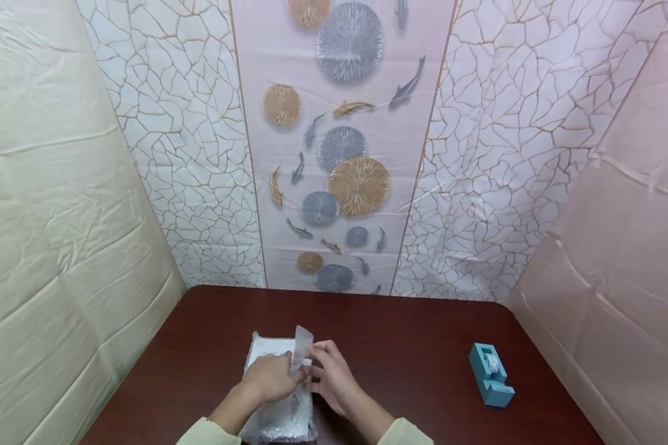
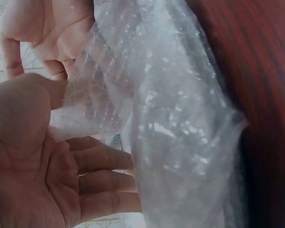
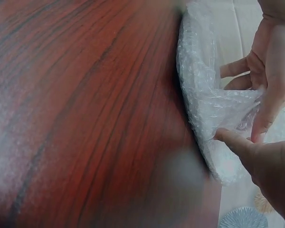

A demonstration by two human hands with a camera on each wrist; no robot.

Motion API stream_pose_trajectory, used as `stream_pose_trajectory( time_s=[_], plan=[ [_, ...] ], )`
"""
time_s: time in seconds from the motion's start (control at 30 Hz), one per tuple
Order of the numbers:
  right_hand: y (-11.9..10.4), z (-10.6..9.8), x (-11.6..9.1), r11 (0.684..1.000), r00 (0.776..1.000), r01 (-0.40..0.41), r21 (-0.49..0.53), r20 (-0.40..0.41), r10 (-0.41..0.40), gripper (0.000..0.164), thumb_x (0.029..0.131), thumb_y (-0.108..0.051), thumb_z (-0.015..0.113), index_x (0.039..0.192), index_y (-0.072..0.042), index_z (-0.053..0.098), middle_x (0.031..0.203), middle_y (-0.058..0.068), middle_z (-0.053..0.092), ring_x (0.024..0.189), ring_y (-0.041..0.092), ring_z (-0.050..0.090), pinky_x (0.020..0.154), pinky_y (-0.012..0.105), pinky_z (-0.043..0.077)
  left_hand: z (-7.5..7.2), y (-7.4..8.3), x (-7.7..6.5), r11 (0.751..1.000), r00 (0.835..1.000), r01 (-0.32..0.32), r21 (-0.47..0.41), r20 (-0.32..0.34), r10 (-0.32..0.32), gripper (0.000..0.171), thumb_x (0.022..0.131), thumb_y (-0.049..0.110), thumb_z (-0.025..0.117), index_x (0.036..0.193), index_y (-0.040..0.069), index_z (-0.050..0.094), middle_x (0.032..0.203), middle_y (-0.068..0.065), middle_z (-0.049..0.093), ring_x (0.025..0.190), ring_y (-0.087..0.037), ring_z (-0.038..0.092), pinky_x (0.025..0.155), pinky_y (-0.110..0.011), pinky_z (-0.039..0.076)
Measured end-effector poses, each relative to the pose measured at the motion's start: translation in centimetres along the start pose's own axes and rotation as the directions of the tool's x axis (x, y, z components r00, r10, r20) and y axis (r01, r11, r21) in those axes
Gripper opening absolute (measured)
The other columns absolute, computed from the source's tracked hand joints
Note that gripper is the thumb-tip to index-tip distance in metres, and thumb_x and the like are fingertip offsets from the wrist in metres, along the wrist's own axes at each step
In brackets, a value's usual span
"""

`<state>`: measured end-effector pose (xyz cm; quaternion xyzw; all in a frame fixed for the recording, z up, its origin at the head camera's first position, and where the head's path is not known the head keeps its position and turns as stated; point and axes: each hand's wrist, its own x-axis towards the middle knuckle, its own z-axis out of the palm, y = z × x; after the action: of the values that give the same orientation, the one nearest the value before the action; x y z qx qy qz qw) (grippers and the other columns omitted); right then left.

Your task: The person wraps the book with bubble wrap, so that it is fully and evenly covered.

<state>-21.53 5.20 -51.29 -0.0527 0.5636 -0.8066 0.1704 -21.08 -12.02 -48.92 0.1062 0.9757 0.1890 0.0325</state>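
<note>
A flat parcel in clear bubble wrap lies on the table, its contents looking white or silvery through the wrap. My left hand is over the parcel, thumb and index finger pinching a raised flap of the wrap, while its other fingers reach against the parcel's side. At the parcel's right edge, my right hand pinches the same flap, with the thumb against the wrap in the right wrist view. Between the hands, a translucent piece stands upright. A small white bit shows by the right fingertips; I cannot tell what it is.
To the right on the dark red-brown table stands a teal tape dispenser holding a roll of tape. A patterned curtain hangs behind the table, with plain cloth along both sides.
</note>
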Motion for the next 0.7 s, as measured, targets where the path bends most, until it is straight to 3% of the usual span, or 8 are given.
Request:
stream_pose_trajectory(
  time_s=[0.1, 0.23, 0.3, 0.37, 0.47, 0.5, 0.57, 0.7],
  plan=[
    [-0.1, -0.1, -0.1, 1.000, 1.000, 0.013, -0.024, 0.013, -0.013, 0.016, 0.111, -0.021, 0.059, 0.122, -0.011, 0.051, 0.135, 0.013, 0.066, 0.106, 0.016, 0.067, 0.085, 0.040, 0.055, 0.5, -0.3, 0.2, 1.000, 0.998, -0.019, 0.003, -0.068, 0.019, 0.046, 0.110, 0.042, 0.059, 0.105, 0.001, 0.080, 0.102, -0.020, 0.082, 0.101, -0.046, 0.077, 0.087, -0.061, 0.059],
    [0.1, -0.2, -0.4, 0.997, 0.999, 0.031, -0.066, 0.032, -0.029, 0.032, 0.102, -0.003, 0.059, 0.133, -0.003, 0.052, 0.146, 0.020, 0.064, 0.121, 0.023, 0.066, 0.089, 0.041, 0.057, 1.1, -1.0, 0.5, 0.999, 0.990, -0.029, 0.014, -0.138, 0.030, 0.046, 0.111, 0.031, 0.055, 0.077, 0.007, 0.073, 0.083, -0.018, 0.078, 0.083, -0.041, 0.075, 0.077, -0.058, 0.057],
    [0.4, -0.3, -0.5, 0.994, 0.998, 0.044, -0.104, 0.043, -0.040, 0.048, 0.094, 0.006, 0.061, 0.140, 0.001, 0.050, 0.152, 0.023, 0.056, 0.129, 0.029, 0.062, 0.089, 0.039, 0.058, 1.9, -2.0, 0.9, 0.998, 0.979, -0.051, 0.036, -0.197, 0.057, 0.049, 0.112, 0.029, 0.052, 0.073, 0.006, 0.072, 0.078, -0.017, 0.077, 0.079, -0.041, 0.075, 0.074, -0.060, 0.057],
    [0.4, -0.5, -0.4, 0.985, 0.997, 0.054, -0.163, 0.056, -0.045, 0.064, 0.087, 0.011, 0.065, 0.148, 0.002, 0.047, 0.160, 0.027, 0.046, 0.138, 0.041, 0.057, 0.091, 0.038, 0.061, 1.7, -2.3, 0.8, 0.999, 0.976, -0.039, 0.037, -0.211, 0.046, 0.050, 0.112, 0.029, 0.051, 0.071, 0.008, 0.070, 0.077, -0.016, 0.076, 0.078, -0.041, 0.076, 0.075, -0.061, 0.058],
    [0.3, -1.2, -0.3, 0.955, 0.995, 0.063, -0.291, 0.089, -0.039, 0.086, 0.080, 0.016, 0.073, 0.159, -0.002, 0.043, 0.170, 0.031, 0.032, 0.148, 0.054, 0.048, 0.092, 0.039, 0.064, 1.5, -2.4, 0.6, 0.999, 0.979, -0.016, 0.029, -0.203, 0.022, 0.050, 0.113, 0.028, 0.051, 0.071, 0.009, 0.071, 0.080, -0.016, 0.078, 0.083, -0.041, 0.078, 0.079, -0.062, 0.059],
    [0.2, -1.4, -0.3, 0.942, 0.994, 0.061, -0.329, 0.101, -0.029, 0.092, 0.079, 0.017, 0.077, 0.162, -0.004, 0.042, 0.173, 0.031, 0.029, 0.149, 0.056, 0.047, 0.090, 0.038, 0.064, 0.9, -1.9, 0.2, 1.000, 0.986, 0.011, 0.010, -0.168, -0.009, 0.047, 0.112, 0.027, 0.053, 0.072, 0.009, 0.071, 0.083, -0.017, 0.079, 0.087, -0.042, 0.079, 0.083, -0.062, 0.059],
    [0.1, -1.8, -0.3, 0.920, 0.991, 0.060, -0.387, 0.130, -0.010, 0.104, 0.078, 0.018, 0.082, 0.168, -0.009, 0.038, 0.171, 0.036, 0.030, 0.144, 0.057, 0.054, 0.090, 0.040, 0.066, 0.8, -1.7, 0.1, 1.000, 0.987, 0.014, 0.012, -0.158, -0.012, 0.046, 0.112, 0.026, 0.054, 0.074, 0.009, 0.072, 0.085, -0.017, 0.080, 0.089, -0.042, 0.079, 0.085, -0.062, 0.059],
    [0.0, -2.3, -0.1, 0.907, 0.984, 0.056, -0.418, 0.178, 0.021, 0.122, 0.076, 0.020, 0.085, 0.176, -0.016, 0.026, 0.164, 0.045, 0.036, 0.136, 0.054, 0.062, 0.087, 0.041, 0.068, 0.7, -1.6, 0.1, 1.000, 0.987, 0.002, 0.019, -0.163, 0.001, 0.047, 0.113, 0.026, 0.053, 0.071, 0.012, 0.069, 0.083, -0.015, 0.079, 0.088, -0.041, 0.079, 0.084, -0.061, 0.059]
  ],
)
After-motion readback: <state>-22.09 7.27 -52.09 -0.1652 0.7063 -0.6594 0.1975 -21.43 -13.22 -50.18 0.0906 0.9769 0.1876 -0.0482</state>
